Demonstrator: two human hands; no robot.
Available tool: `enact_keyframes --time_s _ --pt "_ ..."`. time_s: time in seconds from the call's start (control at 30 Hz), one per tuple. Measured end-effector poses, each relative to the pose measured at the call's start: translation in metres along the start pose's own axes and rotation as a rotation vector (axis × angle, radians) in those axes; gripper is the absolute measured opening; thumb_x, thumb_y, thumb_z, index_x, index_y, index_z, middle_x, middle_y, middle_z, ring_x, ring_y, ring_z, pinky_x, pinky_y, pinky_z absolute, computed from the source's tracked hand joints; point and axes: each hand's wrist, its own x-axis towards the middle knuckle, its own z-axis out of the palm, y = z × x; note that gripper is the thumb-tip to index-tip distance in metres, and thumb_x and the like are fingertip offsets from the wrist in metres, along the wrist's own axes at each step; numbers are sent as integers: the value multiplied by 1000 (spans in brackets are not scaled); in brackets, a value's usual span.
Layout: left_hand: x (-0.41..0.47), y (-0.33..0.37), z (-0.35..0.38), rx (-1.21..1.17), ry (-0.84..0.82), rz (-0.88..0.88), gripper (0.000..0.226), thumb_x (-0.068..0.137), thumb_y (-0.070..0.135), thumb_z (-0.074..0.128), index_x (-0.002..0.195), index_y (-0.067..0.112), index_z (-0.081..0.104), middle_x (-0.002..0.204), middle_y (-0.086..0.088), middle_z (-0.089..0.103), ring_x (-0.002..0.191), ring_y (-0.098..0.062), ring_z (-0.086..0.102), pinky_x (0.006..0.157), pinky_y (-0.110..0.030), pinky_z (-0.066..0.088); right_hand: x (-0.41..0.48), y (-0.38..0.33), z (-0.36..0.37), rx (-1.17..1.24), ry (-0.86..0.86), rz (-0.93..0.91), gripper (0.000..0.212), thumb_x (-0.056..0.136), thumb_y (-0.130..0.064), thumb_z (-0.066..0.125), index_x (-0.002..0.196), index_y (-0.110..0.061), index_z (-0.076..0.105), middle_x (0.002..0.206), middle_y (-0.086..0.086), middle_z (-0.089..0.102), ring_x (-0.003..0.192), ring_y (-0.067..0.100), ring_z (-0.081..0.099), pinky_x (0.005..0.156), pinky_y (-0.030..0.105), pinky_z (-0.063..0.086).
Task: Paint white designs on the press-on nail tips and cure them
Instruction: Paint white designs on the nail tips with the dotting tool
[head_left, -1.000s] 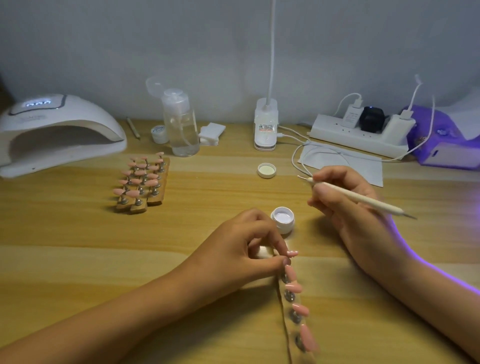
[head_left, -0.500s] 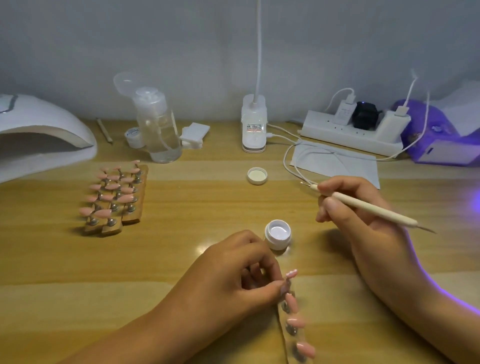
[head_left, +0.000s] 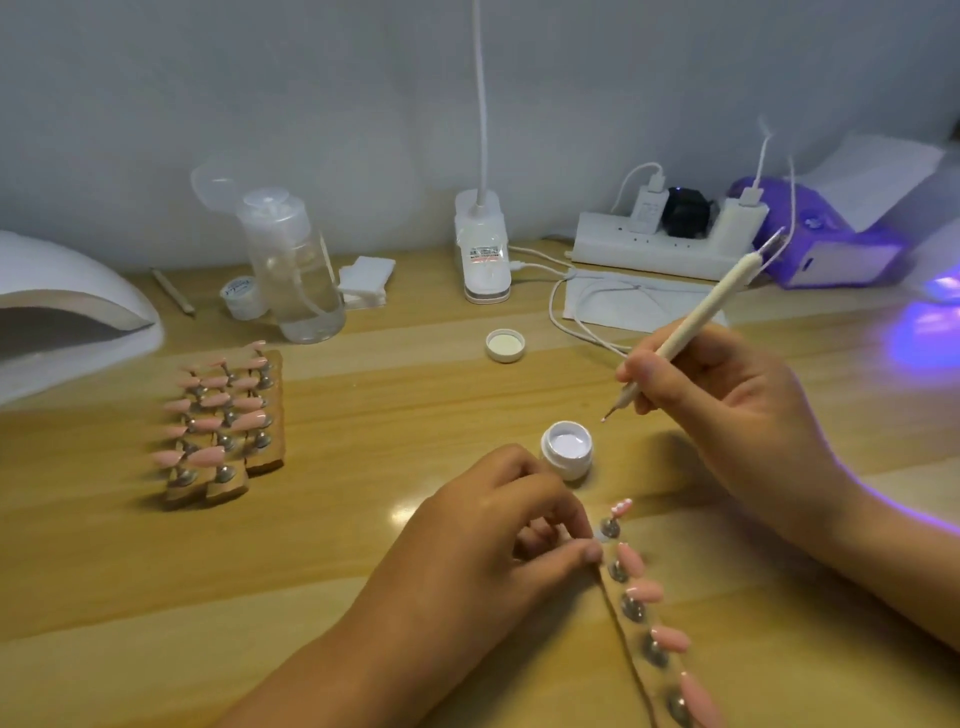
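Nail tips (head_left: 644, 591) near jar (head_left: 569, 467), perhaps gel

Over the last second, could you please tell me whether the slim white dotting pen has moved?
Yes. The dotting pen has tilted up, its tip dropping toward the small round white paint jar.

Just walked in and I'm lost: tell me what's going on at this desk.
A person is painting press-on nails. The right hand holds a thin pen, its tip poised just over an open pot of white paint. The left hand pinches the end of a wooden strip carrying a row of pink nails; the farthest one seems to have white marks already. Other nails wait on strips near the curing lamp.
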Motion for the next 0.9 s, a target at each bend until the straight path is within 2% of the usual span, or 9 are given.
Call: enact_keyframes --time_s 0.07,0.2,0.3,0.4,0.57,0.63,0.73,0.9 --pt "-1 1 0 34 6 39 7 82 28 76 84 27 69 90 15 54 77 -6 59 66 -10 42 8 -1 4 2 -43 -10 10 87 -36 64 92 -28 67 85 -4 67 75 10 63 70 18 51" --pt "0 3 0 37 -48 100 11 83 25 74 92 31 74 85 18 57 78 -4 57 67 -15 43 13 6 14 -23 -13 -125 4 92 -21 60 95 -19 63 82 -5 63 69 11 59 68 21 50" --pt "1 3 -1 -46 -65 80 12 79 28 73 90 33 74 82 13 60 75 -9 59 65 -15 43 8 13 14 -136 -43 -185 3 93 -28 59 94 -28 62 82 -14 63 70 8 59 68 22 49" --pt "2 3 1 -83 -76 61 16 75 38 72 91 35 72 82 13 62 74 -8 60 62 -13 41 8 15 13 -226 -89 -206 4 90 -32 59 93 -31 62 81 -17 62 71 12 58 66 24 49" --pt "4 1 10 -75 -50 18 30 68 57 62 94 41 65 82 16 60 71 -4 57 60 -16 41 11 17 13 -247 -112 -218 4 89 -30 60 89 -26 62 80 -10 61 71 18 58 66 26 49" --pt "4 0 11 -41 -44 24 29 69 58 61 94 43 63 85 15 60 73 -5 57 60 -18 42 12 17 13 -268 -133 -223 7 89 -28 60 88 -22 63 79 -8 61 71 18 57 66 27 49" --pt "4 1 10 -99 -39 -23 14 70 55 66 82 49 66 82 12 62 67 -5 56 58 -20 43 12 17 13 -305 -178 -224 13 90 -28 60 85 -17 63 78 -3 61 69 17 56 65 25 47" --pt "6 1 7 -268 -76 -139 11 68 45 73 78 39 74 72 6 67 59 1 53 58 -23 43 12 17 12 -305 -194 -189 13 90 -31 60 87 -18 64 79 -4 62 71 17 57 66 25 48"
